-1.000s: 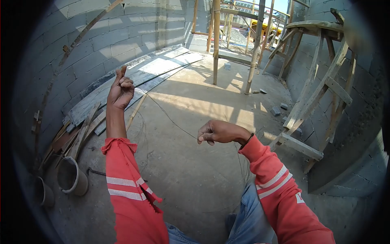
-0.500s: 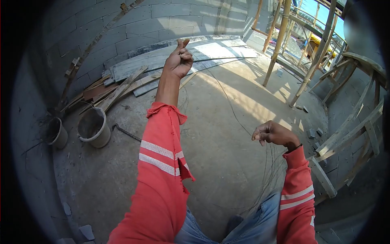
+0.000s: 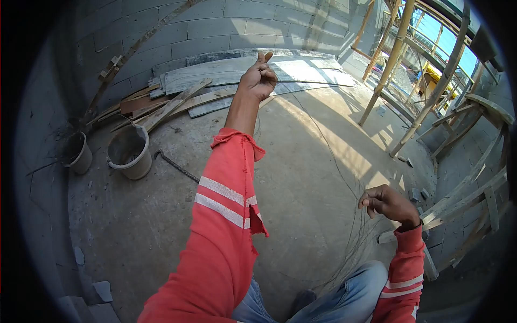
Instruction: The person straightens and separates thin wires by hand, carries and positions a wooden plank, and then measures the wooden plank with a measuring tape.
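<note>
My left hand (image 3: 258, 79) is raised at the end of my outstretched arm, with its fingers pressed together in a pinch. Whatever lies between those fingertips is too fine to make out. Lower and to the right, my right hand (image 3: 392, 204) is bent at the wrist, its thumb and fingers closed on thin wire. One strand of this wire (image 3: 334, 156) runs away across the concrete floor toward the boards. Several more strands (image 3: 351, 242) hang and curve down from near the right hand toward my jeans-covered knee (image 3: 358, 285).
Two buckets, one larger (image 3: 137, 166) and one smaller (image 3: 82, 160), stand at the left near a bent steel bar (image 3: 179, 168). Loose planks (image 3: 175, 106) and flat boards (image 3: 210, 78) lie along the block wall (image 3: 215, 32). Bamboo poles (image 3: 389, 70) and a wooden frame (image 3: 471, 188) stand at the right.
My view has shifted slightly, so the room sits a little differently. My right hand has moved lower and further right; my left hand keeps its raised pinch.
</note>
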`<move>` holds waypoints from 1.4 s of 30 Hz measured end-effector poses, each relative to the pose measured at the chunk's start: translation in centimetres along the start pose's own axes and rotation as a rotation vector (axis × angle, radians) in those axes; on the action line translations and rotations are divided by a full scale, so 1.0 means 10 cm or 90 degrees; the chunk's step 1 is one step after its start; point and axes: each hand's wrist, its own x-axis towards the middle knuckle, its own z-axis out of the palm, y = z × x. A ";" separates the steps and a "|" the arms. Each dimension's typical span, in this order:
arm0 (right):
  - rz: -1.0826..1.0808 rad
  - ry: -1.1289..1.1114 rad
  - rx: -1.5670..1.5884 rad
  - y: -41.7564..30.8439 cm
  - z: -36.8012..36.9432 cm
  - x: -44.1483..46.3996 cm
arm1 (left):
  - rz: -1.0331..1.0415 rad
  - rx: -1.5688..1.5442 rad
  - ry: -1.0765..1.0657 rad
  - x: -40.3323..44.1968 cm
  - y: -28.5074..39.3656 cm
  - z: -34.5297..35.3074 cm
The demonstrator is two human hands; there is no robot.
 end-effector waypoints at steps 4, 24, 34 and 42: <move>-0.082 -0.033 0.366 0.10 -0.11 -0.73 | 0.003 0.007 0.005 -0.01 0.00 -0.07; 0.245 0.541 0.154 0.68 0.44 -1.97 | -0.113 0.212 0.011 0.15 -0.48 -0.19; -0.116 0.545 0.684 0.84 0.66 -2.75 | -0.201 0.299 -0.019 0.09 -0.78 -0.37; 0.307 0.116 0.259 0.85 1.07 -2.65 | -0.271 0.293 -0.058 0.12 -1.14 -0.38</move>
